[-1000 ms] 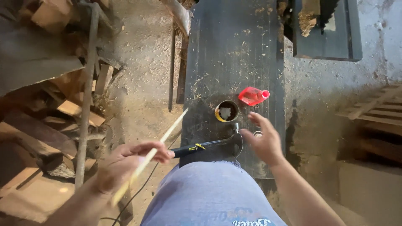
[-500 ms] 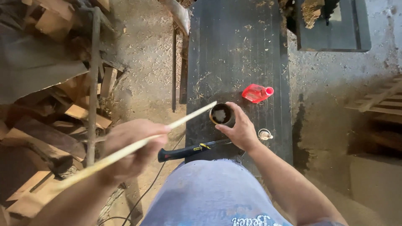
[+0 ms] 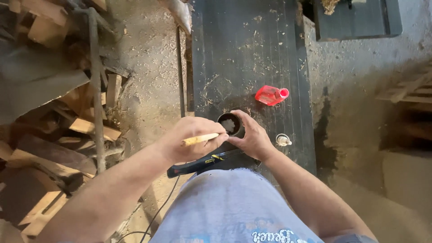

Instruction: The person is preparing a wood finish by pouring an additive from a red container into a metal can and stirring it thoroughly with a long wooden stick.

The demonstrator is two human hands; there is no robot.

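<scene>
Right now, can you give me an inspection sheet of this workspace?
Surface: dark bench, strewn with wood shavings.
Job's things: small dark cup with pale contents; thin wooden stick.
Clutter: red bottle lying on its side; small cap; black tool at the near bench edge.
Grippers: left hand grips the stick; right hand holds the cup.
Cables: black cable on the floor.
Surroundings: wood offcuts at left, dusty floor.

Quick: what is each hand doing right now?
Left hand: closed on a wooden stick.
Right hand: gripping the dark cup.
</scene>
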